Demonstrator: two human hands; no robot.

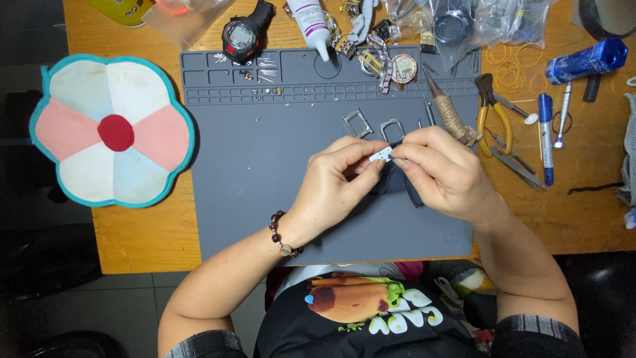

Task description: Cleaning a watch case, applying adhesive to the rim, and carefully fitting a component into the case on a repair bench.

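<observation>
Over the middle of the grey silicone work mat [265, 199], the left hand [334, 182] and right hand [440, 172] meet, fingertips of both pinched shut on a small white metal piece [381, 155], with a dark blue cloth [401, 182] tucked under the right palm. Just beyond lie two square silver metal frames [374, 126], loose and untouched. Yellow-handled pliers [493, 109] rest to the right, a black digital watch [244, 34] far left. The handling looks midway, nothing yet assembled.

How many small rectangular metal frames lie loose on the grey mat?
2: one metal frame above the left hand, another just right of it. More may hide under the hands.
</observation>
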